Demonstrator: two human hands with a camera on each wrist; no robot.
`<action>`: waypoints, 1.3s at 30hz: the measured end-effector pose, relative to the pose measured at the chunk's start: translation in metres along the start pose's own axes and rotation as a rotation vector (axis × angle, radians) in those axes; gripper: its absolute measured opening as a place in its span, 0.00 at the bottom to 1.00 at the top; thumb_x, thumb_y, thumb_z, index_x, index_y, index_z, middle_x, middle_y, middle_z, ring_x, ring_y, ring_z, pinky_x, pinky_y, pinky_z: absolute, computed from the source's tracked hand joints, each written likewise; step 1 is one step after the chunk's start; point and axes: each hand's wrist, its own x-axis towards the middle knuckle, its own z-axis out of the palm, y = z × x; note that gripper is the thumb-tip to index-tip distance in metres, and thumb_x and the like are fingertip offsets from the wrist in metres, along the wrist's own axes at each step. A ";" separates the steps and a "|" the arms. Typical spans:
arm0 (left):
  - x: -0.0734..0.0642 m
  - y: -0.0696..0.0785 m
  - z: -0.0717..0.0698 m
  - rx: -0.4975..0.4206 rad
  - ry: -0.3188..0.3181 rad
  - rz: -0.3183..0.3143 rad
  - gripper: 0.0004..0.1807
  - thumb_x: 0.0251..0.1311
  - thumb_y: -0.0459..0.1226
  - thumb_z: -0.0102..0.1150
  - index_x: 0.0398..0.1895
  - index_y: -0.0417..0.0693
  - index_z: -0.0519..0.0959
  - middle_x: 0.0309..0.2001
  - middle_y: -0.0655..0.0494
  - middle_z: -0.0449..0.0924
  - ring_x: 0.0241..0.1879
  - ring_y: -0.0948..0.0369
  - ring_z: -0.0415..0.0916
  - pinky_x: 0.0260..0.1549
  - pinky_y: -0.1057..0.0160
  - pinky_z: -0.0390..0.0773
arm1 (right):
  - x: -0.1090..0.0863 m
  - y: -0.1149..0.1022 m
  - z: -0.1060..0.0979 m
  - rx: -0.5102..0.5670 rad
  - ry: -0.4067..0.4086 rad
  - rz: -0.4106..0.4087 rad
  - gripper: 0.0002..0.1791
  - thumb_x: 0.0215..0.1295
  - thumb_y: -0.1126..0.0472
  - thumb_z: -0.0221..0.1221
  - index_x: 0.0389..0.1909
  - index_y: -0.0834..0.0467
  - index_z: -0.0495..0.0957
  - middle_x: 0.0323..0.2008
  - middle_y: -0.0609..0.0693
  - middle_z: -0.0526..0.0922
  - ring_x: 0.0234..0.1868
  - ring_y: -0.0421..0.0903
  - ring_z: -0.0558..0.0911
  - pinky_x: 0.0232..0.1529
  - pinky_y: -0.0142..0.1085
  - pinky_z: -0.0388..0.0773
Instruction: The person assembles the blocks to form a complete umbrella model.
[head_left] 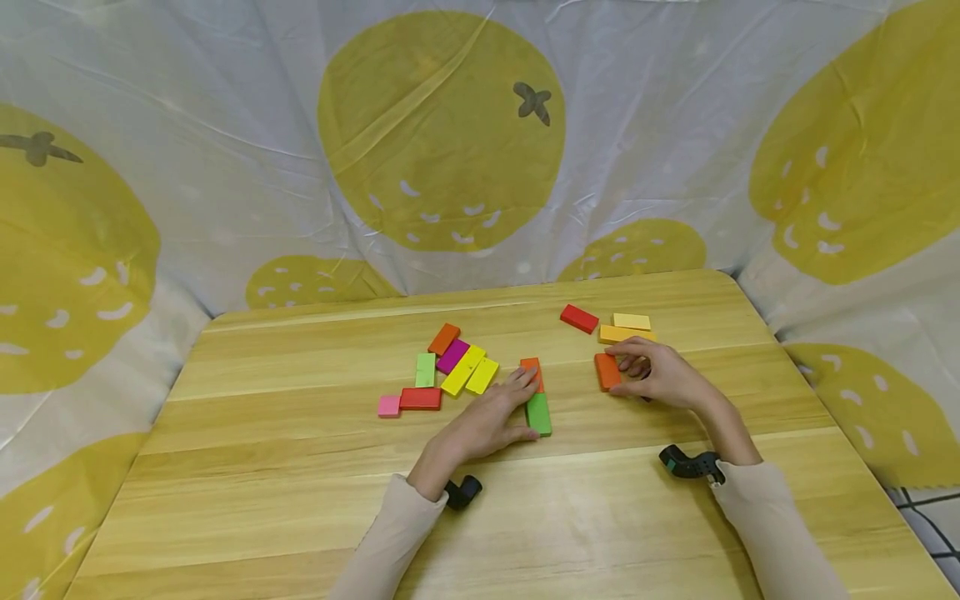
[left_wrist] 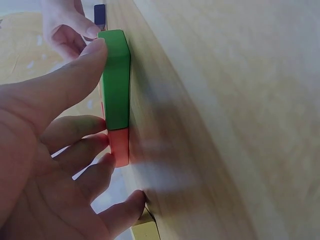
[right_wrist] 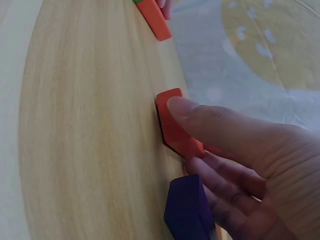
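In the head view my left hand (head_left: 491,417) rests on a green block (head_left: 538,415) and an orange block (head_left: 529,365) standing end to end. The left wrist view shows its thumb at the near end of the green block (left_wrist: 116,80) and the other fingers along the orange one (left_wrist: 119,147). To the right, my right hand (head_left: 660,375) pinches another orange block (head_left: 606,372) between thumb and fingers. A dark purple block (right_wrist: 187,207) lies beneath that hand's fingers in the right wrist view, mostly hidden from the head.
Left of the hands lie several blocks, among them a yellow one (head_left: 463,371), a red one (head_left: 421,399) and a pink one (head_left: 388,407). Behind the right hand are a red block (head_left: 579,318) and pale yellow block (head_left: 632,322). A printed curtain (head_left: 450,275) borders the wooden table (head_left: 262,500).
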 end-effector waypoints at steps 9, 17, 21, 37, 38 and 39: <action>0.000 -0.001 0.001 0.000 0.003 0.006 0.45 0.67 0.45 0.68 0.81 0.41 0.58 0.84 0.49 0.48 0.84 0.51 0.42 0.80 0.40 0.51 | 0.000 0.004 0.002 -0.002 0.006 -0.022 0.36 0.58 0.58 0.76 0.67 0.61 0.77 0.63 0.60 0.77 0.63 0.62 0.79 0.47 0.38 0.84; -0.002 -0.002 0.001 -0.009 0.006 0.010 0.44 0.67 0.45 0.67 0.81 0.40 0.58 0.84 0.48 0.49 0.84 0.50 0.42 0.80 0.38 0.50 | 0.001 0.002 0.003 0.049 -0.012 -0.028 0.35 0.59 0.61 0.75 0.67 0.62 0.77 0.67 0.63 0.75 0.66 0.64 0.78 0.57 0.51 0.83; -0.003 -0.001 0.001 -0.002 0.003 0.008 0.44 0.68 0.45 0.67 0.80 0.40 0.58 0.84 0.48 0.48 0.84 0.50 0.42 0.80 0.39 0.51 | 0.004 0.001 0.009 0.054 0.014 -0.024 0.34 0.58 0.59 0.76 0.65 0.61 0.78 0.65 0.61 0.78 0.66 0.63 0.79 0.64 0.57 0.77; -0.006 0.007 0.002 0.018 -0.024 0.007 0.43 0.68 0.47 0.66 0.81 0.42 0.59 0.84 0.51 0.48 0.84 0.53 0.42 0.79 0.37 0.52 | 0.039 -0.015 0.039 0.094 0.096 -0.047 0.31 0.63 0.52 0.72 0.66 0.55 0.78 0.67 0.56 0.76 0.67 0.61 0.79 0.68 0.58 0.74; -0.006 0.008 0.002 0.018 -0.024 0.004 0.43 0.68 0.47 0.66 0.81 0.43 0.59 0.84 0.52 0.48 0.84 0.53 0.42 0.79 0.37 0.52 | 0.043 -0.016 0.040 0.099 0.091 -0.048 0.31 0.64 0.52 0.72 0.67 0.55 0.78 0.67 0.56 0.75 0.67 0.61 0.79 0.69 0.58 0.74; -0.006 0.007 0.002 0.019 -0.025 0.003 0.43 0.68 0.47 0.65 0.81 0.43 0.59 0.84 0.52 0.48 0.84 0.53 0.42 0.79 0.38 0.52 | 0.048 -0.018 0.041 0.108 0.083 -0.050 0.31 0.65 0.53 0.71 0.68 0.56 0.77 0.69 0.57 0.74 0.68 0.62 0.78 0.70 0.58 0.73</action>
